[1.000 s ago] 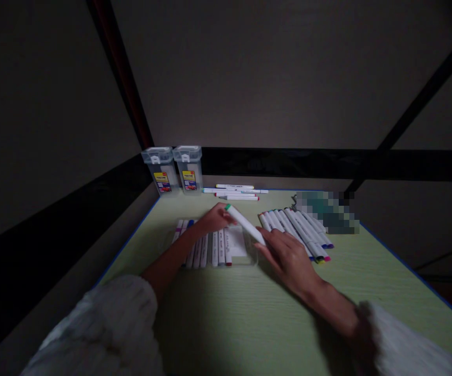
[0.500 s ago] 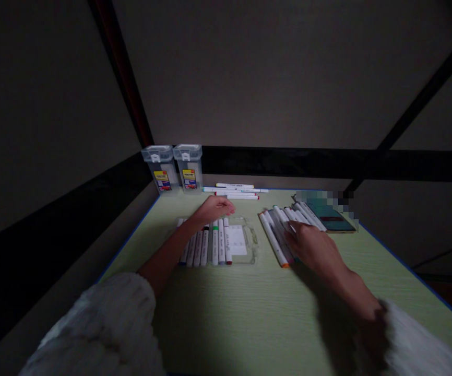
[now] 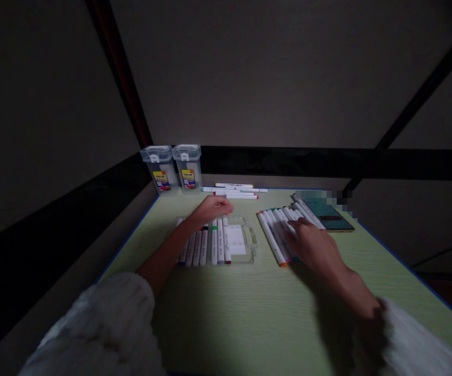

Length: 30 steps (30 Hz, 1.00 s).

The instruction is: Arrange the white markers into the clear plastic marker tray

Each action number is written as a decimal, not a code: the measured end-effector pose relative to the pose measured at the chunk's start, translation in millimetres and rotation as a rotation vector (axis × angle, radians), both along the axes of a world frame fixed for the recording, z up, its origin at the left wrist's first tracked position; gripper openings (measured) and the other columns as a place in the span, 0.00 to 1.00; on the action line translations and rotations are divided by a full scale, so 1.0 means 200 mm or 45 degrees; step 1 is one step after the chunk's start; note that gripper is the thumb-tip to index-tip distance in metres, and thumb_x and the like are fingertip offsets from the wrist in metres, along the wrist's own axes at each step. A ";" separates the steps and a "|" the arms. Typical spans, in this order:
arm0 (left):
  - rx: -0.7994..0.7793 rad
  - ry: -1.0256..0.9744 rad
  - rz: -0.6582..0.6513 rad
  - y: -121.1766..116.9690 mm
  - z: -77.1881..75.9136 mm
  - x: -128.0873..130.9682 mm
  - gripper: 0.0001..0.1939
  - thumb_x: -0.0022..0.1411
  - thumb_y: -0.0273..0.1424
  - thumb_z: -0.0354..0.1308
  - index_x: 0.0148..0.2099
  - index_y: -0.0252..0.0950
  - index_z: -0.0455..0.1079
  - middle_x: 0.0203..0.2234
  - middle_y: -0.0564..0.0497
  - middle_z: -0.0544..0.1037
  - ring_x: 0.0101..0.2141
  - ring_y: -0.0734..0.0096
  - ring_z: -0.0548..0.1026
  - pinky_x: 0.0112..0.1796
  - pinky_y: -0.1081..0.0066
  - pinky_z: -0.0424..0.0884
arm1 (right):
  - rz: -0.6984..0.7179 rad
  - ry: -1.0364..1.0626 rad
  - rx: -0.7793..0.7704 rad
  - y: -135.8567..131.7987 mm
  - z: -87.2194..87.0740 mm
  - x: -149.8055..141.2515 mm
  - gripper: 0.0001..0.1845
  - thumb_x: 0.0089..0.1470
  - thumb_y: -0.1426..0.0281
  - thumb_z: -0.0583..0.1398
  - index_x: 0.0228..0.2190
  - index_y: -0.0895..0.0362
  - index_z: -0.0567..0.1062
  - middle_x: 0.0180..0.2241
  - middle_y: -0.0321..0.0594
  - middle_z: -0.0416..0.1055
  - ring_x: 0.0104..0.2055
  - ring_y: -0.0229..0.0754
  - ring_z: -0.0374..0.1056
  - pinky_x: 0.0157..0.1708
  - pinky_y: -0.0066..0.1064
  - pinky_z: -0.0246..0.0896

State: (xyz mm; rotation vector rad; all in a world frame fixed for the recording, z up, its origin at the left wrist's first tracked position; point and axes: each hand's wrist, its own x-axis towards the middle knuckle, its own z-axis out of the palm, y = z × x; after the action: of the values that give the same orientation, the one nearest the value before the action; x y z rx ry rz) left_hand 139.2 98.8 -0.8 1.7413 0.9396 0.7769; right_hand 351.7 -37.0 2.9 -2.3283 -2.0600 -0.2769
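Note:
My left hand (image 3: pixel 213 207) hovers over the far edge of a clear plastic case (image 3: pixel 254 250), fingers curled together with nothing visible in them. A row of white markers (image 3: pixel 214 245) with coloured bands lies side by side in that case, its left end partly behind my forearm. On the right, my right hand (image 3: pixel 314 244) rests on a second row of white markers (image 3: pixel 272 237), thumb and fingers closed around one of them. An orange-ended marker lies at this row's left edge. My palm covers the near ends of several others.
Two lidded clear containers (image 3: pixel 162 172) with yellow labels stand at the back left. Several loose markers (image 3: pixel 236 194) lie along the table's far edge. A phone-like flat device (image 3: pixel 330 216), partly pixelated, lies at the right behind the markers. Dark panels surround the table (image 3: pixel 226 313).
A second ago my right hand held up a green-ended marker between both hands. It has since moved right and down onto the right-hand row. My left hand has stayed over the case.

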 end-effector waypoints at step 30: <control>0.950 1.245 0.107 0.23 0.02 0.19 0.17 0.53 0.26 0.49 0.46 0.32 0.64 0.45 0.42 0.66 0.46 0.57 0.62 0.45 0.59 0.59 | 0.520 0.071 0.071 -0.11 0.04 -0.18 0.08 0.56 0.72 0.47 0.31 0.57 0.65 0.31 0.40 0.69 0.27 0.38 0.66 0.22 0.29 0.43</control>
State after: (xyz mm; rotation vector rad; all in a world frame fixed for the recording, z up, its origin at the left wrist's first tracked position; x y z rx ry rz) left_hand 177.6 144.0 2.8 2.8608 1.4694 0.2798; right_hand 316.3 -58.3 10.6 -1.8033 -2.3943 -0.2481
